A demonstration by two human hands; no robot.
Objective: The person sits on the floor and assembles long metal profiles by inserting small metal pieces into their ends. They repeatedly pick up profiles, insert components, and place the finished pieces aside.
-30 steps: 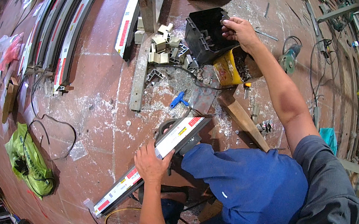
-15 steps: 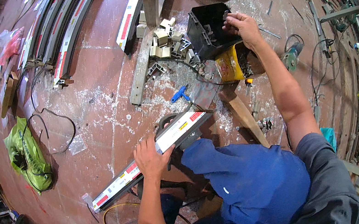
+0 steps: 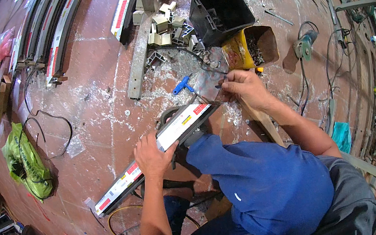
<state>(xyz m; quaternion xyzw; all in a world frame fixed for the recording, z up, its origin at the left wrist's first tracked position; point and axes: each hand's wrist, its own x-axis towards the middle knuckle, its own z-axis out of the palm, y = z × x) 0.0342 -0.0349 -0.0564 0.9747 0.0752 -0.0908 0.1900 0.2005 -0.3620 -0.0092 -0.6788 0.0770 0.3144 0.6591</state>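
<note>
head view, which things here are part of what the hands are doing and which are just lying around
In use:
left hand pressing on the long white-wrapped metal bar
right hand at the bar's far end

Lying about:
black plastic bin
yellow box of small parts
blue plastic handle
green bag
angle grinder
</note>
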